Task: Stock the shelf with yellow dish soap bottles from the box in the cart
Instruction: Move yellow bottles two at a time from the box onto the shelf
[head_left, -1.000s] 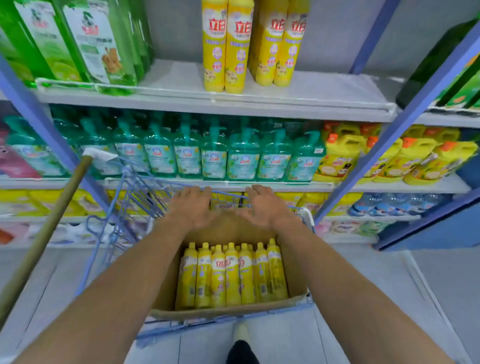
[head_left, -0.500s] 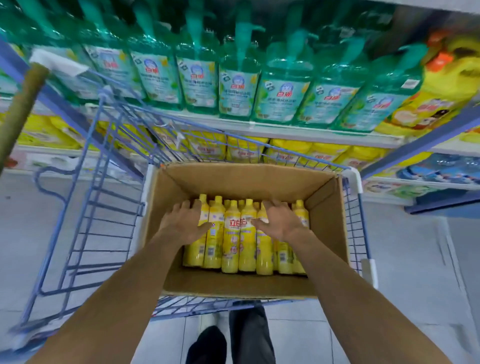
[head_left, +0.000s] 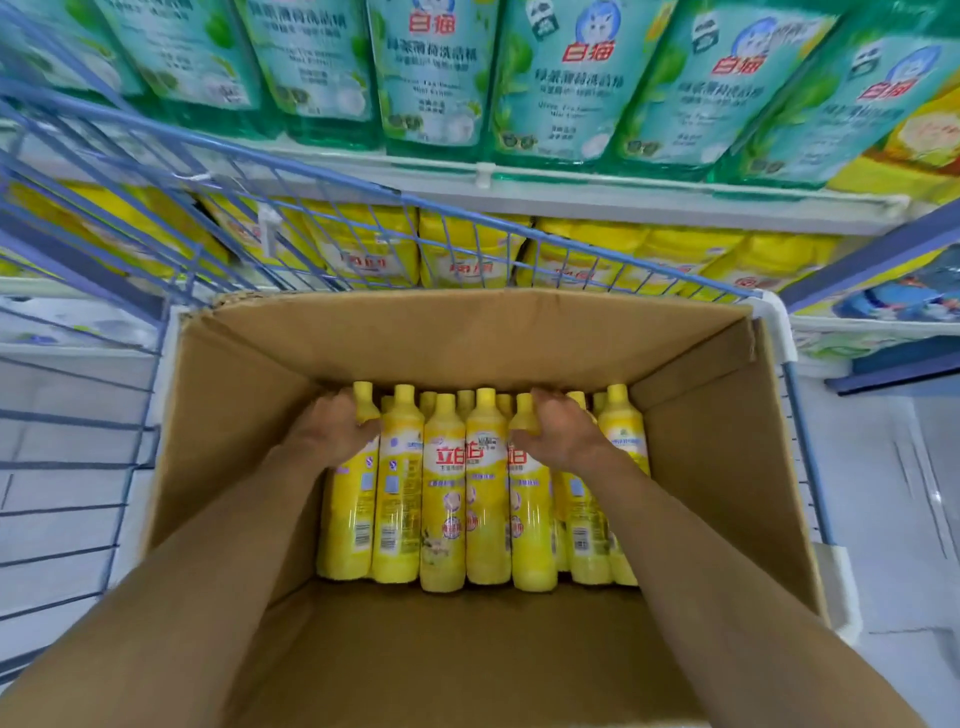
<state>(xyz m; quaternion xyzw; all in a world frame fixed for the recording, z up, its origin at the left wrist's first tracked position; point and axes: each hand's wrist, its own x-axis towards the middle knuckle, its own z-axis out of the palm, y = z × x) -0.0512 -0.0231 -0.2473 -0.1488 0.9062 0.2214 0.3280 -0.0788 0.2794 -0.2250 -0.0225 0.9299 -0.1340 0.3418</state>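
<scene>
An open cardboard box (head_left: 467, 332) sits in a blue wire cart (head_left: 93, 426). Several yellow dish soap bottles (head_left: 444, 493) with red-lettered labels stand packed against its far wall. Both my arms reach down into the box. My left hand (head_left: 332, 428) curls round the neck of the leftmost bottle (head_left: 350, 499). My right hand (head_left: 563, 431) curls round the neck of a bottle (head_left: 530, 525) right of centre, its fingers hiding the cap. The bottoms of the rear bottles are hidden.
Just beyond the cart a white shelf edge (head_left: 571, 200) carries green dish soap bottles (head_left: 431, 73); yellow refill packs (head_left: 467, 254) fill the shelf below. The cart's white corner guard (head_left: 776, 322) sits at the right. Pale floor tiles (head_left: 893, 519) lie to the right.
The view has dropped closer into the box. Both hands went from resting flat on the bottle tops to curling round two bottle necks.
</scene>
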